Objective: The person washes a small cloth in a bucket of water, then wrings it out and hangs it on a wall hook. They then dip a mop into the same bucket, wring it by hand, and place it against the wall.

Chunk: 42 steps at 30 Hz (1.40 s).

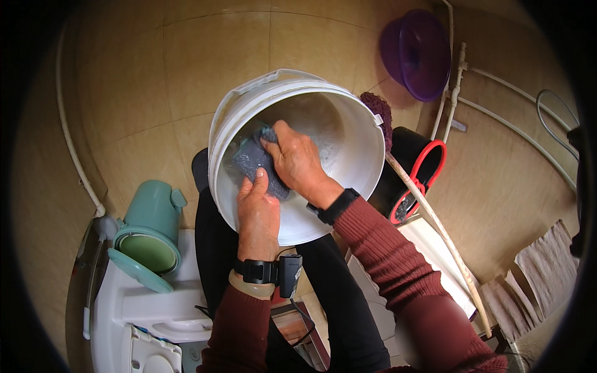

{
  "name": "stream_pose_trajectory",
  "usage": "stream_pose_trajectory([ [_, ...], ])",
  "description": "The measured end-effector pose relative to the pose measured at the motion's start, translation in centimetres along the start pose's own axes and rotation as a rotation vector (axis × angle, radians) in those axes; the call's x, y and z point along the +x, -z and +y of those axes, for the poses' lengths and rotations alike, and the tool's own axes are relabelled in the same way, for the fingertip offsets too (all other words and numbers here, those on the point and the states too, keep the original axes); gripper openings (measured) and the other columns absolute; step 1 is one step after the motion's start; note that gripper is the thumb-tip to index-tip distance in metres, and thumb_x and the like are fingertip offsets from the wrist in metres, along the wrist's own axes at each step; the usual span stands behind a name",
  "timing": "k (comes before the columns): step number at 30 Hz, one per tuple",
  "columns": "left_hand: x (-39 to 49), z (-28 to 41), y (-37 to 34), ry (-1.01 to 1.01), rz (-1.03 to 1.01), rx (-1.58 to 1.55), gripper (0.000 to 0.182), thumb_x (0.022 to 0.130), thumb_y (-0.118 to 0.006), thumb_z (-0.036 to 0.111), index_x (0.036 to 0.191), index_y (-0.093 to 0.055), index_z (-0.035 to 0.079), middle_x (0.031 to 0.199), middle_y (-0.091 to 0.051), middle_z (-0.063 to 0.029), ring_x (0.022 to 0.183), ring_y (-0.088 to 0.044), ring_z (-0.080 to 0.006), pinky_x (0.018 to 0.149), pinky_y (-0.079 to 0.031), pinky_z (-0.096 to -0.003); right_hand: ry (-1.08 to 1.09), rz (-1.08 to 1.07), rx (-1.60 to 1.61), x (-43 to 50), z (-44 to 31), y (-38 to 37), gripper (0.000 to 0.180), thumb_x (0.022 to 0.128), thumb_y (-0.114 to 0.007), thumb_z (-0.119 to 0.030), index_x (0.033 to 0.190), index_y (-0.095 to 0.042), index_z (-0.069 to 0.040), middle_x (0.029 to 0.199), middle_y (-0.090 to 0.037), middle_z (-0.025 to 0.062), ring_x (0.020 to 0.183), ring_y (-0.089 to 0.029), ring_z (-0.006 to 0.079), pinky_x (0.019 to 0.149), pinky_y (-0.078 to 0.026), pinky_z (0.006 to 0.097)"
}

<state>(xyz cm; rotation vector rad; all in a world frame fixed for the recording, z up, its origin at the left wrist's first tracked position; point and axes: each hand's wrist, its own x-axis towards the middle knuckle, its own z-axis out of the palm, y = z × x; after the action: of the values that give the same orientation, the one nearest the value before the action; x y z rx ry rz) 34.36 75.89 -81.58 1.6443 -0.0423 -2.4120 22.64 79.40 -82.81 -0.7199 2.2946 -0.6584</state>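
A wet grey cloth (pixel 255 155) with a greenish edge is bunched up inside a white plastic bucket (pixel 357 140). My right hand (pixel 298 161) pinches its upper part, thumb and fingers closed on the fabric. Lower down, my left hand (pixel 259 217) grips the same cloth with the thumb on top. Cloudy, sudsy water (pixel 326 116) lies at the bottom of the bucket, which tilts toward me between my black-trousered legs (pixel 336 289). The bucket's white handle (pixel 242 88) rests over its far side. Parts of the cloth are hidden behind my fingers.
A teal lidded bin (pixel 150 210) stands at the left by white plastic fittings (pixel 149 298). To the right are a mop (pixel 438 219), a black bin with a red rim (pixel 403 158) and a purple basin (pixel 422 56) by wall pipes (pixel 454 93). Grey cloths (pixel 545 270) hang lower right.
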Motion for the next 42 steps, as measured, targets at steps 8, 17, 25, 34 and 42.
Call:
stream_pose_trajectory([
  [8, 0.5, 0.3, -0.1, 0.006, 0.081, 0.017, 0.032, 0.106, -0.055, 0.016, 0.135, -0.056, 0.002, 0.133, -0.062, -0.0101, 0.124, -0.058, -0.0221, 0.112, -0.042, -0.0388, 0.11, -0.002, 0.006, -2.8, -1.4, 0.4, 0.025, 0.089, -0.073, -0.02, 0.101, -0.057, -0.006, 0.088, -0.063, 0.0199, 0.082, -0.063, 0.0459, 0.065, -0.052, 0.05],
  [17, 0.2, 0.3, -0.9, -0.045, 0.044, 0.172, 0.06, 0.108, -0.05, 0.031, 0.154, -0.03, -0.002, 0.16, -0.034, -0.0133, 0.149, -0.029, -0.0268, 0.124, -0.016, -0.0503, 0.051, 0.135, -0.215, 0.3, 2.3, 1.6, 0.052, 0.085, -0.075, -0.022, 0.132, -0.055, -0.011, 0.12, -0.059, 0.0221, 0.108, -0.058, 0.0442, 0.088, -0.049, 0.0515],
  [25, 0.6, -0.6, 0.3, 0.024, 0.044, 0.179, 0.074, 0.109, -0.046, 0.039, 0.16, -0.012, -0.003, 0.169, -0.009, -0.02, 0.157, -0.007, -0.0312, 0.125, -0.007, -0.0538, -0.153, -0.373, -0.304, 0.1, 5.3, -4.0, 0.036, 0.086, -0.061, -0.008, 0.122, -0.062, -0.012, 0.111, -0.066, 0.0191, 0.095, -0.063, 0.0452, 0.084, -0.05, 0.0541],
  [34, 0.7, -0.1, 0.4, -0.023, 0.037, 0.172, 0.034, 0.107, -0.051, 0.026, 0.133, -0.055, 0.005, 0.126, -0.062, -0.0094, 0.117, -0.06, -0.02, 0.1, -0.05, -0.0368, 0.11, -0.123, 0.132, -4.6, -1.0, 2.5, 0.033, 0.081, -0.07, 0.001, 0.111, -0.069, -0.011, 0.105, -0.064, 0.0132, 0.103, -0.06, 0.0353, 0.082, -0.051, 0.0466],
  [42, 0.3, -0.2, -0.1, -0.141, 0.146, 0.146, 0.029, 0.097, -0.053, -0.008, 0.124, -0.065, -0.004, 0.122, -0.066, -0.009, 0.111, -0.063, -0.0173, 0.098, -0.051, -0.0307, -0.098, -0.232, 0.018, -2.6, -1.6, 0.3, 0.024, 0.091, -0.066, -0.015, 0.109, -0.053, -0.007, 0.109, -0.063, 0.0181, 0.102, -0.06, 0.0438, 0.078, -0.05, 0.0526],
])
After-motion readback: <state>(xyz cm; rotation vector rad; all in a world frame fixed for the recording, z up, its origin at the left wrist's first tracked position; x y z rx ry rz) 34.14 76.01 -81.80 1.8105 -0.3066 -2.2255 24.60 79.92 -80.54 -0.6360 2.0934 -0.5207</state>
